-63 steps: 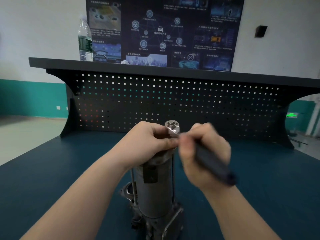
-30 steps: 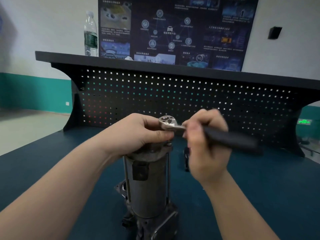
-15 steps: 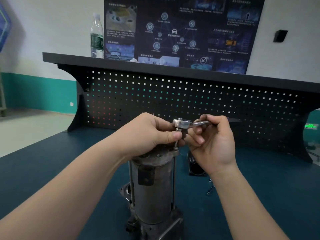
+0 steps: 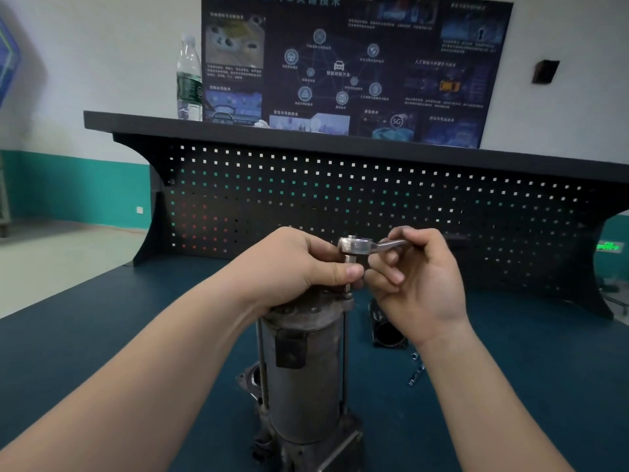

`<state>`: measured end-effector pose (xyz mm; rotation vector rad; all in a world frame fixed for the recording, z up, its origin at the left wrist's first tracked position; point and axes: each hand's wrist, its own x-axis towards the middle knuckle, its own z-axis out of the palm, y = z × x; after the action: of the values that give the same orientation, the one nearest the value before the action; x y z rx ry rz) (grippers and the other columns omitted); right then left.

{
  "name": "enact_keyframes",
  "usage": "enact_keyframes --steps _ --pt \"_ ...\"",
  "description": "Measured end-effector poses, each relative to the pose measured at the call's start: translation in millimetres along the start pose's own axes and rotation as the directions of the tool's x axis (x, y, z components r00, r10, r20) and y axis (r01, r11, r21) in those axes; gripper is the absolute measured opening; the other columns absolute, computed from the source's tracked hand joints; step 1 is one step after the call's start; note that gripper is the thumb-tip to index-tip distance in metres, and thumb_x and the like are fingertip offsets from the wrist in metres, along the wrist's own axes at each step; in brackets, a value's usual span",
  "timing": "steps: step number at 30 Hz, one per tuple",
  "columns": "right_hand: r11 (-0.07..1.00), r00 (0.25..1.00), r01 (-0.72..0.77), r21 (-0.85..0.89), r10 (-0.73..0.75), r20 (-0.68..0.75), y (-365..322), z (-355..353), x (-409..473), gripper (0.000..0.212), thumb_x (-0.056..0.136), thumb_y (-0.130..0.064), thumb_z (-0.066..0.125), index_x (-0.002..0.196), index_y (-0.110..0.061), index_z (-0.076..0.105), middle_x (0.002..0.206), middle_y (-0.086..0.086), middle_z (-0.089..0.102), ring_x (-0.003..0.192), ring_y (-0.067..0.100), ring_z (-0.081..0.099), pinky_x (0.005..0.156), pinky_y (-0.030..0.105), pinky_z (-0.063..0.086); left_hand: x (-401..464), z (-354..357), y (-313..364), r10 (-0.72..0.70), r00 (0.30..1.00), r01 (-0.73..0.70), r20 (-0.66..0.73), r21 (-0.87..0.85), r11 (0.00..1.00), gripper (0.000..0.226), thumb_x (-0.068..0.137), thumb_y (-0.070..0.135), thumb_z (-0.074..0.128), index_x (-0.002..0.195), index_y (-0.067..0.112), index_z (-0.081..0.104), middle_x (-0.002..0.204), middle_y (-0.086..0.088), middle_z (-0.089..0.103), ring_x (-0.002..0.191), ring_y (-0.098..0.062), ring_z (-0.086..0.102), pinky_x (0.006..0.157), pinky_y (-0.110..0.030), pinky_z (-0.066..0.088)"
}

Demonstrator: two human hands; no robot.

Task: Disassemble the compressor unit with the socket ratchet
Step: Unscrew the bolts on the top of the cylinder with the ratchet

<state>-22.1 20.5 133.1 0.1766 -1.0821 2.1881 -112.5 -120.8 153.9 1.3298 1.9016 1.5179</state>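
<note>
One compressor unit [image 4: 304, 376], a grey upright cylinder, stands in the lower centre of the frame on the dark teal bench [image 4: 531, 386]. Two thin rods run up its sides, one left and one right.

Two hands are at work at its top. The left hand [image 4: 292, 267] lies over the top cap, its grip curled round the cap and its thumb pressed against the socket stem. The right hand [image 4: 422, 281], just right of centre, pinches the metal shank of the one socket ratchet [image 4: 357, 247]; the ratchet head sits level above the right-hand rod, with the socket pointing down onto it. The dark handle runs off to the right behind the fingers.

On the bench to the right of the unit lie one dark ribbed housing [image 4: 386, 330] and, nearer the lower right, two small shiny metal pieces [image 4: 416, 371], too small to identify.

One water bottle [image 4: 189, 80] stands on the black shelf [image 4: 306, 134] in the upper left, before one dark poster [image 4: 354, 66].
</note>
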Motion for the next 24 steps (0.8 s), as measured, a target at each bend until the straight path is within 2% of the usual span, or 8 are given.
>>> enact_keyframes --steps 2,6,9,12,14,16,20,24 --pt "0.876 0.917 0.395 -0.276 -0.394 0.063 8.2 1.9 -11.5 0.018 0.084 -0.016 0.049 0.066 -0.012 0.046 0.051 0.002 0.043 0.04 0.013 0.036 0.042 0.022 0.03 -0.3 1.3 -0.4 0.001 0.999 0.001 -0.04 0.03 1.0 0.002 0.074 0.03 0.081 0.073 0.028 0.08 0.076 0.006 0.076 0.065 0.001 0.068 0.058 -0.009 0.048" --pt "-0.093 0.352 0.856 -0.508 -0.616 0.705 16.7 6.5 -29.1 0.019 0.092 -0.021 0.053 0.074 -0.017 0.051 0.061 0.0 0.049 0.054 0.005 0.042 0.054 0.018 0.038 -5.3 -1.3 0.9 0.052 0.998 -0.05 0.04 -0.043 0.998 0.014 0.059 0.035 0.081 0.071 0.03 0.079 0.072 0.009 0.073 0.064 0.0 0.065 0.058 -0.012 0.048" --pt "0.441 0.646 0.752 -0.489 -0.64 0.416 7.5 10.7 -25.5 0.016 0.083 -0.019 0.054 0.067 -0.018 0.052 0.057 0.003 0.047 0.048 0.012 0.042 0.05 0.023 0.034 -6.2 -6.1 0.7 0.02 0.991 -0.007 0.133 -0.098 0.995 0.018 0.068 0.026 0.077 0.086 0.025 0.081 0.081 0.004 0.075 0.069 -0.003 0.065 0.061 -0.012 0.049" --pt "0.978 0.981 0.193 -0.083 -0.19 0.043 2.1 8.2 -10.8 0.015 0.075 -0.016 0.052 0.06 -0.014 0.05 0.053 0.004 0.043 0.039 0.013 0.034 0.042 0.019 0.027 -5.1 -3.0 0.8 0.003 0.997 0.002 0.075 -0.068 0.998 0.009 0.083 0.016 0.072 0.082 0.02 0.08 0.086 0.003 0.077 0.074 0.0 0.069 0.064 -0.01 0.049" --pt "0.998 0.998 0.059 -0.003 -0.059 -0.018 0.9 5.5 -3.9 0.019 0.079 -0.015 0.048 0.06 -0.012 0.049 0.052 0.003 0.041 0.039 0.011 0.032 0.04 0.02 0.026 -3.8 1.1 1.0 0.011 1.0 -0.01 0.008 -0.028 1.0 0.012 0.083 0.019 0.074 0.073 0.023 0.08 0.079 0.005 0.077 0.069 0.003 0.068 0.06 -0.007 0.047" --pt "0.892 0.93 0.367 -0.264 -0.361 0.074 1.9 4.9 -13.3 0.024 0.084 -0.012 0.047 0.06 -0.014 0.048 0.052 0.002 0.043 0.042 0.014 0.036 0.043 0.023 0.028 -3.2 3.5 -0.2 0.02 0.999 -0.019 -0.042 0.029 0.999 0.01 0.08 0.025 0.078 0.071 0.025 0.08 0.072 0.008 0.075 0.06 0.004 0.066 0.054 -0.007 0.045" --pt "-0.036 0.435 0.831 -0.555 -0.58 0.689 7.9 9.2 -33.5 0.02 0.089 -0.017 0.053 0.069 -0.02 0.052 0.062 -0.007 0.046 0.055 0.002 0.044 0.058 0.016 0.037 -4.6 -1.1 -1.8 0.077 0.997 -0.077 0.031 -0.025 0.997 0.008 0.064 0.033 0.081 0.072 0.031 0.079 0.072 0.01 0.074 0.065 0.002 0.065 0.059 -0.01 0.048" --pt "0.815 0.868 0.49 -0.309 -0.424 0.26 -1.7 13.6 -21.8 0.02 0.078 -0.012 0.05 0.06 -0.018 0.053 0.053 0.002 0.046 0.041 0.014 0.038 0.045 0.02 0.031 -5.6 -6.5 -3.6 0.069 0.987 -0.057 0.144 -0.084 0.995 0.023 0.068 0.032 0.073 0.089 0.028 0.081 0.091 0.005 0.077 0.082 -0.004 0.068 0.073 -0.014 0.053"
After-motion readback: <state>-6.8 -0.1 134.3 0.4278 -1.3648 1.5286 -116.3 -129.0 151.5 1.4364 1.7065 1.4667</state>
